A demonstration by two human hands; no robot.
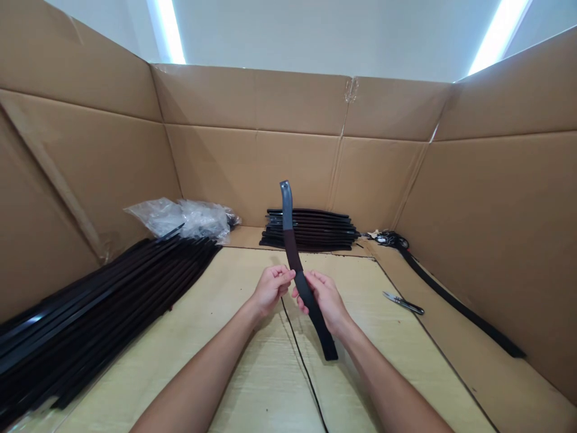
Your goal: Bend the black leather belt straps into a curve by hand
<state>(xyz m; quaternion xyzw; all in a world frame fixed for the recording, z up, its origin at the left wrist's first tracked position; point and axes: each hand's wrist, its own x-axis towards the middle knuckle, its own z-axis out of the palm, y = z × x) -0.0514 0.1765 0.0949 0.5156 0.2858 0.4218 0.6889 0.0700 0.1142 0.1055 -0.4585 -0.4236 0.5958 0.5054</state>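
Observation:
A long, curved dark strip (294, 249) stands raised in front of me, tilted so its top leans left. Its upper end is smooth grey, the middle is dark maroon, and a black sleeve-like covering (318, 319) runs down its lower part. At the left edge, near the middle, my left hand (271, 288) is closed in a pinch on the strip. My right hand (323, 299) grips it from the other side, slightly lower, with some fingers hidden behind it. A thin black cord (297, 346) hangs from beneath my left hand; where its upper end goes is hidden.
Long dark strips (112, 300) are piled on the left, below a clear plastic bag (189, 216). More strips (311, 230) are stacked at the back. Thread snips (404, 302), a black strip (460, 307) and tangled cords (390, 239) lie right. Cardboard walls (252, 162) enclose the table.

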